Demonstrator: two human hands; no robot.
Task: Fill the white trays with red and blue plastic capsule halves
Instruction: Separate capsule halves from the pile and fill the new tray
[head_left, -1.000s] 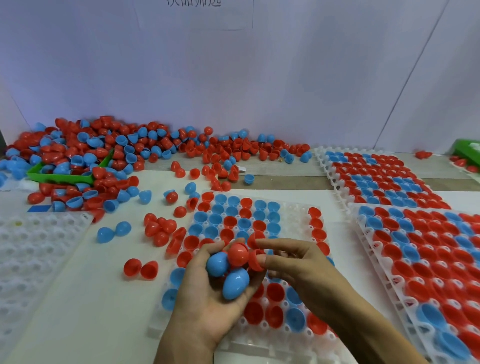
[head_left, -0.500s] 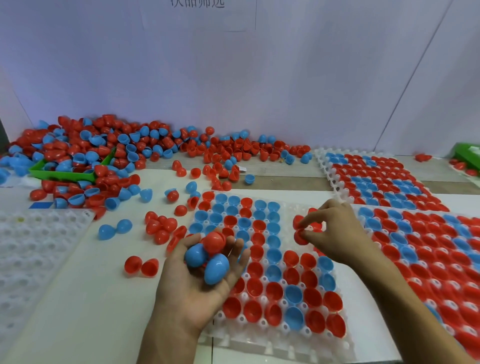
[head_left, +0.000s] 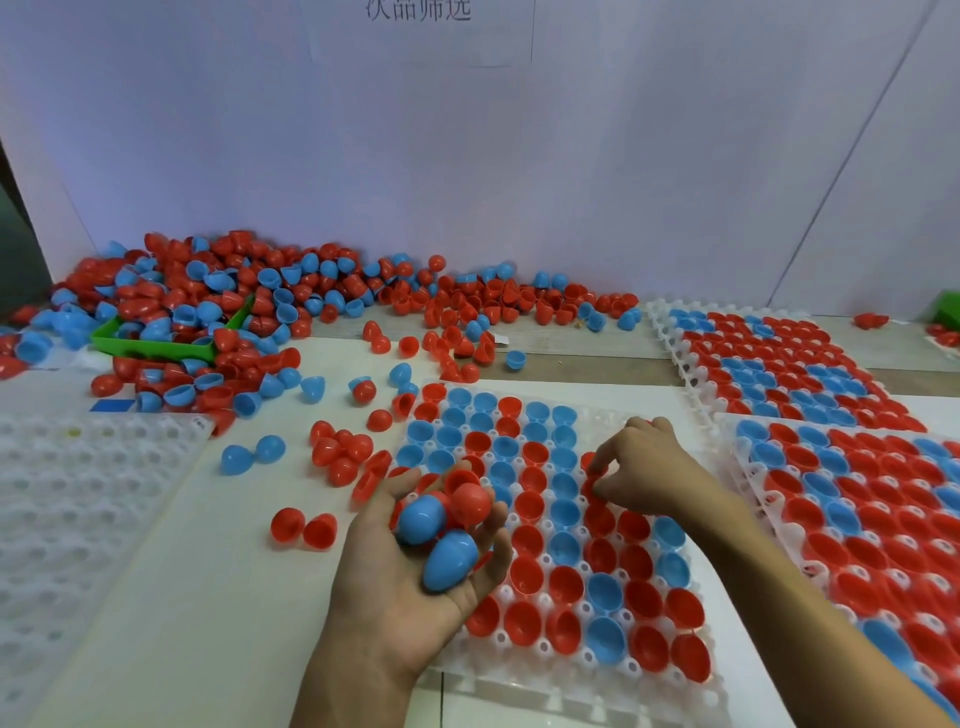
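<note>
Left hand (head_left: 415, 571) cupped, curled round glossy egg-shaped capsule halves (head_left: 441, 525), blue and red, over dimpled white tray (head_left: 519, 670). Right hand (head_left: 644, 467) pinching red half (head_left: 589, 486) at tray's right side. Above tray, on wall sign (head_left: 418, 10): Chinese characters.

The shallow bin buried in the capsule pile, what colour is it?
Green; the bin shows in the head view.

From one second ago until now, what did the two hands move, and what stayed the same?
The right hand left the left hand, carried a red half to the right side of the middle tray, and now pinches it low over the tray. The left hand went on cupping its blue halves and one red one. The pile and the filled trays look unchanged.
</note>
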